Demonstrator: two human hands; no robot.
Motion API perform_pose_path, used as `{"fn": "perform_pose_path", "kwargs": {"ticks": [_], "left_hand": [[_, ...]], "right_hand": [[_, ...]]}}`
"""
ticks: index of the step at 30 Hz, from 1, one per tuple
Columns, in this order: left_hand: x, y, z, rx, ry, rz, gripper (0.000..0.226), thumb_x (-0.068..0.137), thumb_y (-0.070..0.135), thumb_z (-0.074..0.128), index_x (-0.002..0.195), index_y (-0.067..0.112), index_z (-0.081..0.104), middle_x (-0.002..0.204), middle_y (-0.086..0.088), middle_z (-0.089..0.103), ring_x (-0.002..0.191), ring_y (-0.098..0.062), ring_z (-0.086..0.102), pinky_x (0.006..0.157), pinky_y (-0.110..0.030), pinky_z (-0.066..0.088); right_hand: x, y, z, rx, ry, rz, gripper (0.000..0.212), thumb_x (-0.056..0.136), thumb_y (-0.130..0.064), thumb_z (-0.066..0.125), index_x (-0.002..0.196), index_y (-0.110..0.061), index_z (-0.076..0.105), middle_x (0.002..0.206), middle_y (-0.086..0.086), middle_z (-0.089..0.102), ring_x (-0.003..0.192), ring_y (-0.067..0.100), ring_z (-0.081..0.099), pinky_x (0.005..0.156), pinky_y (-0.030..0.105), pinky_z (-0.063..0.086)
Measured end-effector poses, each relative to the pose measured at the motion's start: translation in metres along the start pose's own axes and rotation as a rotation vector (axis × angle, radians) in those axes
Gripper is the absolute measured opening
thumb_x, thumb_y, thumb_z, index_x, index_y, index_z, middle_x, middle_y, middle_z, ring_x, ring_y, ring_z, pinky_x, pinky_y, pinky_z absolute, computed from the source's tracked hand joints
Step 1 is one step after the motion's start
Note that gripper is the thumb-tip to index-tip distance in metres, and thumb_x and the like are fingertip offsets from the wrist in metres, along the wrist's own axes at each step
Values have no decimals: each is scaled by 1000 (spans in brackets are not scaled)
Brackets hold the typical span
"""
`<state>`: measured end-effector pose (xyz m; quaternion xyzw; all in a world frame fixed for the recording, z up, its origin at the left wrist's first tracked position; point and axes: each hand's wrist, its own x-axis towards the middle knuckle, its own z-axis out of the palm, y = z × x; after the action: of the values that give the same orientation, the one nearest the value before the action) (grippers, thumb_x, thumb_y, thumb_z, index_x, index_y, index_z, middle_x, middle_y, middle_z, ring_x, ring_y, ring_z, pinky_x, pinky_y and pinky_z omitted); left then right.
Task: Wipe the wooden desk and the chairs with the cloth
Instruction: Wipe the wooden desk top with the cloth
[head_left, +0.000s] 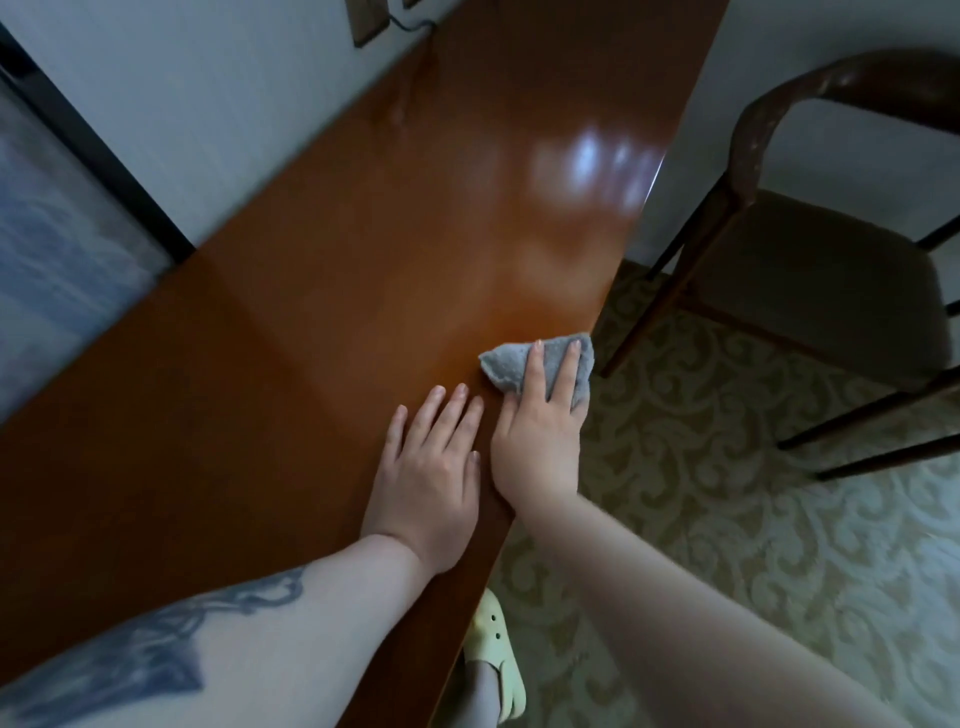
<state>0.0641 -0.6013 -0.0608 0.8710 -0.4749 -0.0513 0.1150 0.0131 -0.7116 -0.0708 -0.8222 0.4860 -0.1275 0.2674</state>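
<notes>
Wooden desk (311, 322), glossy, spans the view; a dark chair (810, 270) stands off its right edge (on patterned carpet). Left hand (428, 467) lies flat on the desk, fingers straight. Right hand (540, 431) presses the grey cloth (511, 364) flat at the desk's right edge

- There is one view only, from a wide-angle camera worn on the person's head.
- It looks forward and steeply down, close over the wooden desk (322, 322), whose top runs from the near left to the far middle of the picture.
- Both forearms reach in from the near edge.
- The wide lens also takes in the wall on the far left and the chair (831, 260) and patterned carpet (727, 493) on the right.
</notes>
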Motion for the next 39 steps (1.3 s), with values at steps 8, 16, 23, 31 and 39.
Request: {"fn": "perform_pose_path", "kwargs": {"ticks": [8, 16, 23, 31, 39], "left_hand": [[0, -1, -1, 2, -25, 20, 53, 100, 37, 17, 142, 19, 44, 152, 0, 37, 144, -19, 24, 117, -46, 19], [0, 0, -2, -27, -18, 6, 56, 98, 38, 12, 149, 23, 32, 156, 4, 29, 146, -14, 15, 119, -43, 11], [0, -2, -2, -39, -21, 24, 58, 99, 39, 11, 144, 19, 41, 154, 2, 33, 146, -17, 20, 119, -47, 16], [0, -3, 0, -53, 15, 29, 59, 94, 36, 17, 146, 18, 38, 155, 1, 31, 145, -16, 18, 118, -43, 10], [-35, -18, -4, -64, -39, 73, 49, 101, 24, 25, 150, 19, 28, 158, 4, 22, 147, -12, 11, 119, -35, 4]], "right_hand": [[-49, -7, 3, 151, 35, 4, 56, 102, -34, 26, 155, -22, 14, 162, 6, -10, 148, 31, 8, 117, 43, 26], [-1, -3, 3, 114, 60, 57, 56, 103, -31, 35, 155, -26, 16, 163, 2, -7, 145, 37, 10, 115, 45, 27], [-57, 4, 12, 255, 66, -17, 54, 103, -24, 39, 154, -25, 23, 162, 0, -10, 148, 26, 6, 116, 42, 29], [-29, -7, 5, 243, 106, 89, 55, 104, -24, 37, 155, -24, 19, 163, 4, -9, 146, 32, 14, 113, 42, 30], [-82, 1, 1, 273, -34, -18, 54, 104, -24, 36, 155, -25, 17, 161, 4, -16, 148, 28, 6, 112, 44, 33]]}}
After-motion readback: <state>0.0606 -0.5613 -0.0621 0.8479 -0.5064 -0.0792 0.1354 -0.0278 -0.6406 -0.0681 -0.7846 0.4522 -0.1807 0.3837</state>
